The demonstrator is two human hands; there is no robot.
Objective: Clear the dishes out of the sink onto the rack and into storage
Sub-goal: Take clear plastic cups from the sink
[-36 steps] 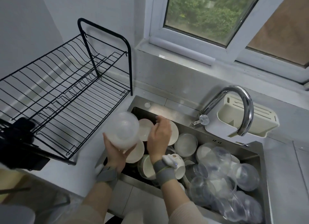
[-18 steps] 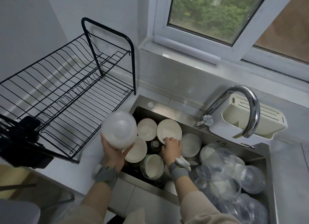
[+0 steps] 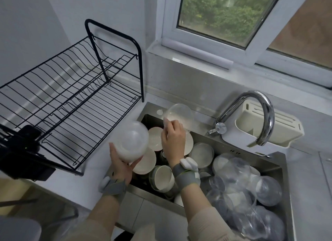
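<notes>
Left hand (image 3: pixel 120 161) grips a clear bowl (image 3: pixel 132 141) at the sink's (image 3: pixel 280 161) left edge; right hand (image 3: pixel 173 140) pinches another clear bowl (image 3: pixel 179 115) above the piled dishes (image 3: pixel 162 176), rack (image 3: pixel 71 100) on the desk (image 3: pixel 89 165) alongside

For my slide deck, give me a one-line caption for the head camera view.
Over a crowded steel sink, each hand holds a clear plastic bowl: left hand, bowl; right hand, bowl.
</notes>
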